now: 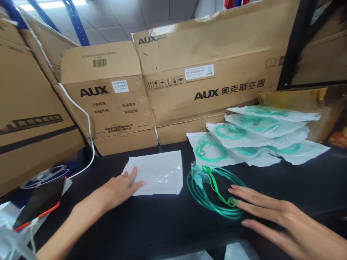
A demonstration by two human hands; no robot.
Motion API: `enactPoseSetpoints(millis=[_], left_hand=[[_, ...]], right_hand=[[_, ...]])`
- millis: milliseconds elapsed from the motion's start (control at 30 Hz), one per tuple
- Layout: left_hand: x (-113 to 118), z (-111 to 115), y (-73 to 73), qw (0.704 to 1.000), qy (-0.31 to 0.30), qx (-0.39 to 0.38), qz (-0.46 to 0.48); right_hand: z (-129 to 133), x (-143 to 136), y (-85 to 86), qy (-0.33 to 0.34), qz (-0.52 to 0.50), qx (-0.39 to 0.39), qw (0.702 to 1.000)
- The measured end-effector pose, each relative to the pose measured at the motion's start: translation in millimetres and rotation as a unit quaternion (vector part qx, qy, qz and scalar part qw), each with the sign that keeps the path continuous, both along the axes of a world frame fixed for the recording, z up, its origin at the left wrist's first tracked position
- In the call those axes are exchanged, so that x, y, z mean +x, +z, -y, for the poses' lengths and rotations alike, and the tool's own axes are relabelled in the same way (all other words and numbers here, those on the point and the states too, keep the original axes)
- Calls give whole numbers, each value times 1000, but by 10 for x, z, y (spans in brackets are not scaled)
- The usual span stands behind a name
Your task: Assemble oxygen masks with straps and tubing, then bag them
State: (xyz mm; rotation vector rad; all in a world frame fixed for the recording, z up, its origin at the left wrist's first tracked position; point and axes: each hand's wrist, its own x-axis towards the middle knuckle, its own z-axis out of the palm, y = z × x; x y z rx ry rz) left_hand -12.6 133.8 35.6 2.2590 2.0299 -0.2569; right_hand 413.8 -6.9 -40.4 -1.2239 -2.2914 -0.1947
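Note:
A flat white pouch with a shiny clear film face (pixel 162 177) lies on the black table. My left hand (pixel 120 186) rests on its left end, thumb and fingers spread. To the right lies a coil of green clear tubing (pixel 214 207), with a small clear plastic mask-like piece (pixel 199 175) and a bright green elastic strap (pixel 215 186) on top. My right hand (pixel 268 209) is at the coil's right edge, fingers stretched out; its fingertips touch or nearly touch the tubing and strap. Neither hand grips anything.
Several white pouches holding green tubing (pixel 233 135) are piled at the back right. Cardboard boxes (pixel 173 104) form a wall behind the black table (pixel 151 220). A phone with an orange edge (pixel 40 202) and a white cable (pixel 88 119) lie at the left.

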Motion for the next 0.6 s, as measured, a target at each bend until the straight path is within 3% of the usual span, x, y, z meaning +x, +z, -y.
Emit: enactPoseSetpoints(millis=[133, 200, 333, 467, 600], left_hand=[[-23, -189, 43, 993, -90, 72, 30], [83, -240, 39, 989, -124, 61, 54], [389, -352, 2, 994, -86, -25, 56], [658, -601, -52, 998, -36, -5, 44], [944, -890, -75, 998, -36, 10, 55]], right_hand=[[-6, -74, 109, 23, -17, 33, 999], [-7, -93, 116, 15, -16, 44, 999], [2, -89, 95, -5, 11, 54, 998], [26, -57, 26, -19, 31, 53, 998], [43, 23, -140, -44, 9, 46, 998]])
